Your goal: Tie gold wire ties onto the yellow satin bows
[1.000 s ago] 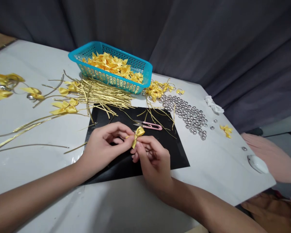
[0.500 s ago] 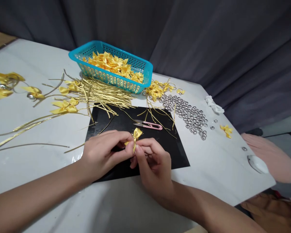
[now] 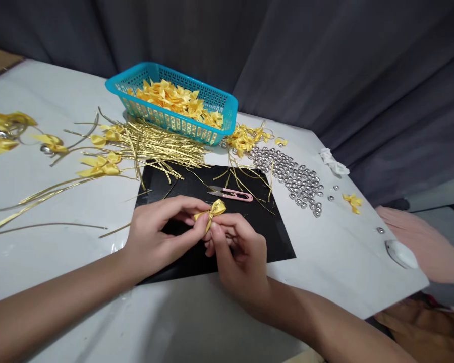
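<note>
A small yellow ribbon bow (image 3: 216, 207) is pinched between both hands above the black mat (image 3: 276, 237). My left hand (image 3: 162, 232) grips its left side with thumb and forefinger. From the right, my right hand (image 3: 242, 252) pinches the lower part of the bow, its other fingers curled underneath. The fingertips hide part of the bow. Just beyond it, pink-handled thread snips (image 3: 232, 194) lie on the mat with the blades pointing left.
Behind the mat stands a blue basket (image 3: 136, 103) of yellow bows, with gold twist ties (image 3: 162, 143) heaped before it. Silver bells or beads (image 3: 287, 174) spread to the right. Finished-looking bows (image 3: 102, 165) lie left. A white mouse-like object (image 3: 401, 253) sits near the right edge.
The bow has turned in my fingers, its upper loop now showing wider and tilted to the right. My left thumb and forefinger have shifted slightly; the right hand stays almost in place.
</note>
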A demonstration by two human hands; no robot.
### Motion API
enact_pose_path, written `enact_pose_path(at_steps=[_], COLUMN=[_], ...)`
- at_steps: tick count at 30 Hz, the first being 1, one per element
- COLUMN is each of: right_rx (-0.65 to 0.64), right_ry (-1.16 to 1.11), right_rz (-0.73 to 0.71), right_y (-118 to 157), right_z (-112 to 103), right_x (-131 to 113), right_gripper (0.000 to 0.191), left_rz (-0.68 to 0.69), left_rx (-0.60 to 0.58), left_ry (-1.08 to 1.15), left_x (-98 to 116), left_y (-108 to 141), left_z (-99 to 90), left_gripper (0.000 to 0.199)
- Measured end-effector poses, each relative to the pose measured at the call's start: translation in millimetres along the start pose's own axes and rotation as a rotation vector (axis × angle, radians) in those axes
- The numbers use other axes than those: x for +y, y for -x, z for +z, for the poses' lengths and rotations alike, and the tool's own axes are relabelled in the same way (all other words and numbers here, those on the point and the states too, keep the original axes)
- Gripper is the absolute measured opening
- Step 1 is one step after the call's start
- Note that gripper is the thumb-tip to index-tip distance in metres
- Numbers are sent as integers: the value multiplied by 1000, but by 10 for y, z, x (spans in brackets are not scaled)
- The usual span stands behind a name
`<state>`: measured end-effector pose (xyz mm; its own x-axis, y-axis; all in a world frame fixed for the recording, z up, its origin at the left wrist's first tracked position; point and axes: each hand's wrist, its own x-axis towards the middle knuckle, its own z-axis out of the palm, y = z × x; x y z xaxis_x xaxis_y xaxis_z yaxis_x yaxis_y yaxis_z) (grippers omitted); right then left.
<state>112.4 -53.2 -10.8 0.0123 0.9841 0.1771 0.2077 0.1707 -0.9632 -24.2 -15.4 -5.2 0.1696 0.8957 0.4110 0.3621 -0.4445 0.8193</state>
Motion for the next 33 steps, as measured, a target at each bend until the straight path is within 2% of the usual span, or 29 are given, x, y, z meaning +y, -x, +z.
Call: enact_pose_path(at_steps=[5,13,18,23,33], right_rx=[-21,0,8,-1,-5], right_ry=[23,81,102,105,128], right_rz=[61,55,27,-12,15], right_y=[-12,-21,-34,-34,-35], right_z=[-29,-37,-69,-90,-91], right_x=[7,-14,-25,-12,-30], right_gripper=[8,9,10,10,12], left_rz=[-65,-152,-196,-200,-153], left_rx=[-26,-92,-60,-86,-126], left_ry=[32,143,172,221,274], left_x=[-15,-22,-35,-29,0], left_y=[-40,-86,-94,-99,-84], left_z=[1,9,-9,1,-5], left_gripper=[4,5,4,2,2])
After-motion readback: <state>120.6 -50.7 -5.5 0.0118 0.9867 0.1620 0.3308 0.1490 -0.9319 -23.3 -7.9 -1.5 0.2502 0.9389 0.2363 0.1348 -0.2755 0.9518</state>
